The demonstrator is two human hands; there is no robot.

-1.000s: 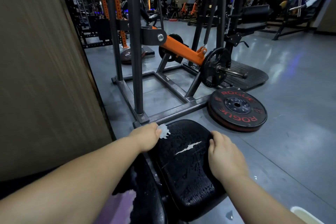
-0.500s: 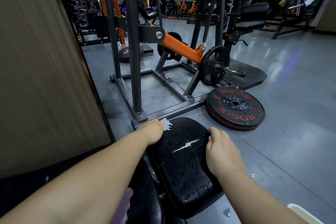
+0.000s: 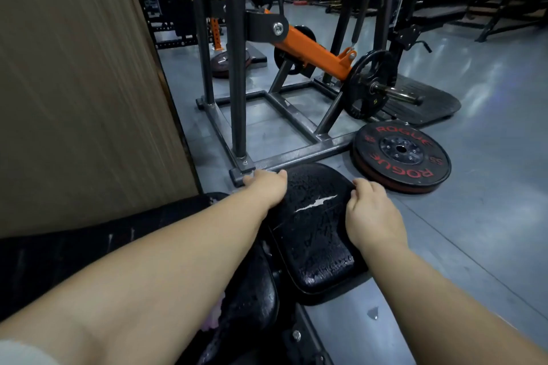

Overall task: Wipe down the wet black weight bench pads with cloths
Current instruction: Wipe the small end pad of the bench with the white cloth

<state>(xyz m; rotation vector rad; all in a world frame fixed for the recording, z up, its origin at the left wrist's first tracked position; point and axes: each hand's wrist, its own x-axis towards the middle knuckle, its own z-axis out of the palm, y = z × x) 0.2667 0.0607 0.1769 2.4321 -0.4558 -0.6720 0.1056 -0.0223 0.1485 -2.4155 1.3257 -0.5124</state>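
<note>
Low in the middle, seat pad (image 3: 314, 234). On its 10 o'clock edge, left hand (image 3: 267, 187); on its 3 o'clock edge, right hand (image 3: 373, 216). Beyond at 12 o'clock, machine frame (image 3: 296, 154) on the floor (image 3: 480, 216). At 2 o'clock, flat beside the frame, weight plate (image 3: 401, 154). At 9 o'clock, wall panel (image 3: 74, 83). At 7 o'clock, second pad (image 3: 255, 299).
</note>
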